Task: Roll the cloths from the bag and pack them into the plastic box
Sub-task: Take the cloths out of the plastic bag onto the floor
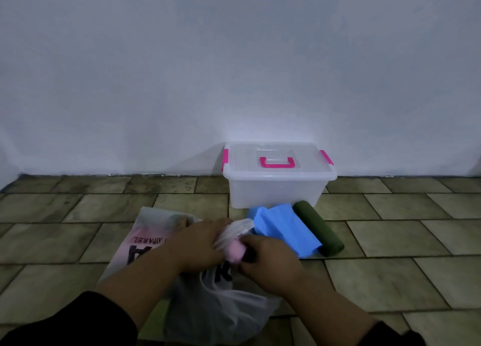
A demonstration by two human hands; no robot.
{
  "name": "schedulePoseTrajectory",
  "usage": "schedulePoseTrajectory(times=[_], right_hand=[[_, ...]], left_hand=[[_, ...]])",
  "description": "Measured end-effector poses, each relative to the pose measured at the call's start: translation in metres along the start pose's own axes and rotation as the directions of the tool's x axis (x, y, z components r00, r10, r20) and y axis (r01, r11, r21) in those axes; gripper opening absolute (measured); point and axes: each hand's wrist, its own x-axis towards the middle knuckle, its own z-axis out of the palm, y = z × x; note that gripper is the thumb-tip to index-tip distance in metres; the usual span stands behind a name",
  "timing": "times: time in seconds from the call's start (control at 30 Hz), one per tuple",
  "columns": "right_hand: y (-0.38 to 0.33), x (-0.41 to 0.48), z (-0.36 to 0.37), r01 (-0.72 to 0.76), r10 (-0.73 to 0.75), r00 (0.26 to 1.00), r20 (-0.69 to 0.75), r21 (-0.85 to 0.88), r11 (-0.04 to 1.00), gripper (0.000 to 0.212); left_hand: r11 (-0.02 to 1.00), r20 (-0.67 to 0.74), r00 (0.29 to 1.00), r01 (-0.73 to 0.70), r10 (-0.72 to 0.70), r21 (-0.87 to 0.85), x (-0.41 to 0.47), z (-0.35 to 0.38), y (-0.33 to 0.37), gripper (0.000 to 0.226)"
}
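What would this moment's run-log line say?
left hand: holds bag | right hand: grips pink cloth at bag mouth | blue cloth, green roll: floor, before box | box: lid on

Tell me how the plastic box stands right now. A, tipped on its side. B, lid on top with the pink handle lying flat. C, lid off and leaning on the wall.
B: the clear lid sits closed on the plastic box, its pink handle lying flat.
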Motion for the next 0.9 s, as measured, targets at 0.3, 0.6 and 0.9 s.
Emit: schedulePoseTrajectory(times=[0.3,0.6,0.9], right_hand=[[-0.009,0.012,0.004,-0.11,0.111,0.993,-0.036,0.02,0.994,0.04],[0.048,-0.058,-0.067,-0.199,0.366,0.877,-0.312,0.457,0.867,0.019],[0.118,-0.058,-0.073,-0.327,0.769,0.422,-0.481,0.71,0.624,0.012]], left_hand=[[0.993,-0.135,0.989,0.066,-0.053,0.099,-0.004,0.017,-0.005,0.07],[0.993,-0.187,0.981,0.073,-0.055,0.093,-0.003,0.024,-0.009,0.064],[0.99,-0.169,0.983,0.092,-0.073,0.11,-0.004,0.022,-0.006,0.065]])
